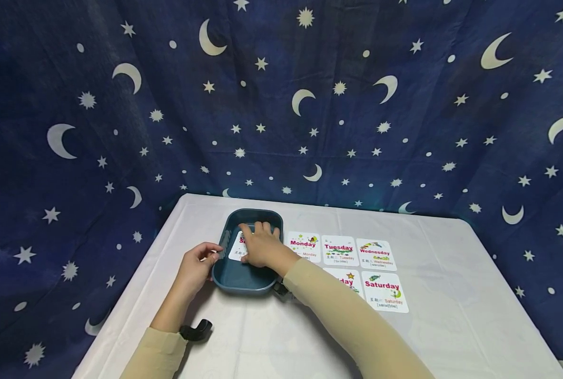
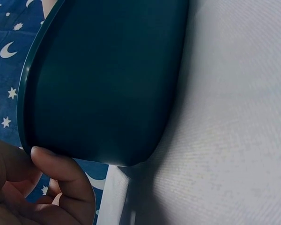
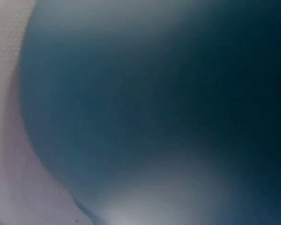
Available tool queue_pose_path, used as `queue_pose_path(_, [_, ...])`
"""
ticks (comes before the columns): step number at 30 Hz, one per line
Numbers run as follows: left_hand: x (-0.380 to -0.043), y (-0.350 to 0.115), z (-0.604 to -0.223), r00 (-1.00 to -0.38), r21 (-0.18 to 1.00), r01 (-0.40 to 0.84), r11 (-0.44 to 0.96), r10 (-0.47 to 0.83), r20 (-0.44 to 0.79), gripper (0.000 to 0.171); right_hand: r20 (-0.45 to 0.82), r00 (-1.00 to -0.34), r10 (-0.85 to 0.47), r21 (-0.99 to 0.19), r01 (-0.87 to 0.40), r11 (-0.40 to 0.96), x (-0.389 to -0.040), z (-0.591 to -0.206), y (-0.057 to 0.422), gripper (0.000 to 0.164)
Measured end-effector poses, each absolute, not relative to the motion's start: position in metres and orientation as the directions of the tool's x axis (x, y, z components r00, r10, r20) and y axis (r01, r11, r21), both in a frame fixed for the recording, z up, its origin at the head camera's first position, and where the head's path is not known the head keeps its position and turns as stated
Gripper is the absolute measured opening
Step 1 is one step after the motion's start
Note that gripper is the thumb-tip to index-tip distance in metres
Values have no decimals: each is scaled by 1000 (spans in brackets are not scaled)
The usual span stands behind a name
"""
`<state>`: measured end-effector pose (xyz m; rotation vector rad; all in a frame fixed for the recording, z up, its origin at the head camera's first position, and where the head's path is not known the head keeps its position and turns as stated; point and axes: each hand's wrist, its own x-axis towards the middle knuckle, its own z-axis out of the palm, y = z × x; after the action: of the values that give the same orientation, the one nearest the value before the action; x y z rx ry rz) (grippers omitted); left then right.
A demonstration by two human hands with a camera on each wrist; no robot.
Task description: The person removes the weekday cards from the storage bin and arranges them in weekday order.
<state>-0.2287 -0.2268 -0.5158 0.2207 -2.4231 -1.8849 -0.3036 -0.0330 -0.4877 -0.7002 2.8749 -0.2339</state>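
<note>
My left hand [image 1: 194, 267] pinches the left rim of a dark teal plastic box [image 1: 243, 282], thumb and fingertips at its edge. In the left wrist view the thumb and curled fingers [image 2: 65, 176] meet the rim at a corner. Inside the box, my right hand [image 1: 262, 247] is spread with its fingers extended over a white card [image 1: 237, 252] with red letters starting "Su". The hand covers the card's right part. The right wrist view shows only the blurred box wall [image 3: 93, 103] close up.
Right of the box lie white weekday cards: Monday [image 1: 305, 246], Tuesday [image 1: 340, 251], Wednesday [image 1: 376, 255] behind, Saturday [image 1: 384, 291] in front. Beside Saturday, a card ending "day" [image 1: 349, 280] is partly hidden by my right sleeve. A starry blue curtain [image 1: 272, 131] stands behind the white table [image 1: 262, 337].
</note>
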Motion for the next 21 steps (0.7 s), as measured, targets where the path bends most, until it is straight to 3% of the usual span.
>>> queue_pose_path(11, [-228,-226,-516,-987,968,-76,238,-157,-39,19,-184,-879,-439,-104,-427,898,-306,-495,-35,92])
queue_pose_path(21, [-228,-226,-517,-987,969,-69,238,-156,-32,19,-168,-880,-444,-124,-428,895,-304,-495,-35,99])
